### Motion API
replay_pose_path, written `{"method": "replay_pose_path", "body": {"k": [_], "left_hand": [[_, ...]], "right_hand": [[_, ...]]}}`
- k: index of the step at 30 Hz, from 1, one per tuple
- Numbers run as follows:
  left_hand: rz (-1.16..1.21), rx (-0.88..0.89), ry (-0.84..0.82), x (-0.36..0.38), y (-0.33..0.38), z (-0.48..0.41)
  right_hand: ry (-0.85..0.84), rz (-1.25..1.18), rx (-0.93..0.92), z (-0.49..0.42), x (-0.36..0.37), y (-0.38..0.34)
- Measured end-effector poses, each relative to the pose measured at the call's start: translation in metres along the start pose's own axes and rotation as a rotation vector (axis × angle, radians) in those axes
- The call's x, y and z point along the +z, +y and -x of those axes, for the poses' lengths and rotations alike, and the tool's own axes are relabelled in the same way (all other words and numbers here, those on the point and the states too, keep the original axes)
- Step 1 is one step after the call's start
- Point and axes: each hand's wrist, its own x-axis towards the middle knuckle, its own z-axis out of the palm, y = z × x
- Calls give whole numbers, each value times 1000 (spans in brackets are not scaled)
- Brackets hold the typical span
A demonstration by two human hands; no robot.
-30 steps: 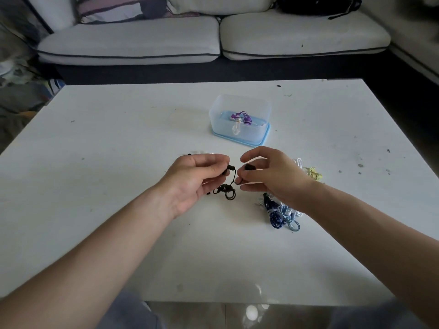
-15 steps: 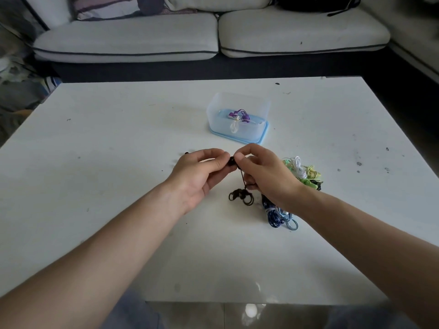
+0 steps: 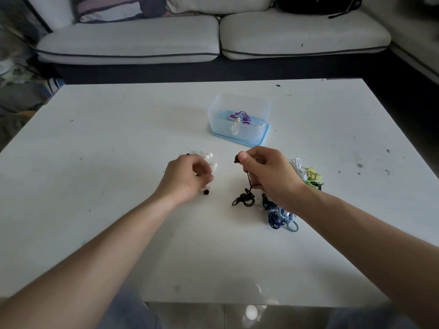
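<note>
Seen from the head-worn camera, a person seated at a white table (image 3: pixel 118 150) works on a black earphone set (image 3: pixel 244 199). The right hand (image 3: pixel 268 174) pinches one earbud (image 3: pixel 236 160) between thumb and forefinger just above the tabletop, and the cord hangs down to a small coil resting on the table beside the wrist. The left hand (image 3: pixel 187 179) is low over a scatter of clear tips (image 3: pixel 206 156), its fingers curled inward and blurred, so whether they grip anything cannot be told. A loose black ear tip (image 3: pixel 206 192) lies just beside its heel. The step in hand appears to be fitting a tip to the bud. It would go best with the bud's nozzle held steady and turned toward the left hand, the tip taken by its rim and pushed on squarely, and the cord left slack so that the coil does not drag. Behind the hands stands a translucent plastic box (image 3: pixel 237 136) on a blue base, with purple earphones (image 3: pixel 241 116) inside. A blue cable bundle (image 3: pixel 273 214) and a green and white cable bundle (image 3: pixel 306 173) lie by the right forearm. A pale sofa (image 3: pixel 133 41) fills the background. No brand, label or writing can be read.
</note>
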Motion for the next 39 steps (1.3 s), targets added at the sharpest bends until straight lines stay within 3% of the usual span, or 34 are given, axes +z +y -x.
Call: {"method": "replay_pose_path", "body": {"k": [5,16,19,24,30,34,39], "left_hand": [[-282,-17,-50,12,-22,-6],[-369,-51,-80,27,-22,-11],[-236,-30,-65,17,-11,-4],[331,-29,-128,-6,20,16],[762,-137,-202,-10,33,22],[819,-122,-211,-11,35,22],[678,-47,-162,-13,34,21]], "right_hand": [[-61,-152,102,-1,-3,-4],[-123,-255,206,0,-5,-6],[-137,-289,193,1,-7,-8],[-188,-314,155,2,-9,-13],[-245,-371,128,4,-7,-13],[-247,-351,121,4,-6,-10],[-234,-337,131,4,-5,-10]]}}
